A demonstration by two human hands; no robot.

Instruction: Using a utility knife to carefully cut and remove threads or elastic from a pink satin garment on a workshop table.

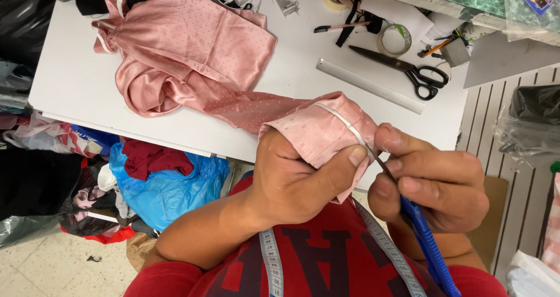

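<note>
Head view: the left hand (291, 177) is closed around a bunched end of the pink satin garment (192, 52), thumb pressing a white seam strip (344, 122) taut over the fingers. The right hand (429, 183), just beside it, pinches a blue-handled seam ripper (426, 238), whose long axis runs up-left so its tip meets the strip at the thumb. The rest of the garment trails away over the white table (70, 75), near black scissors (408, 69) and a metal ruler (367, 84).
</note>
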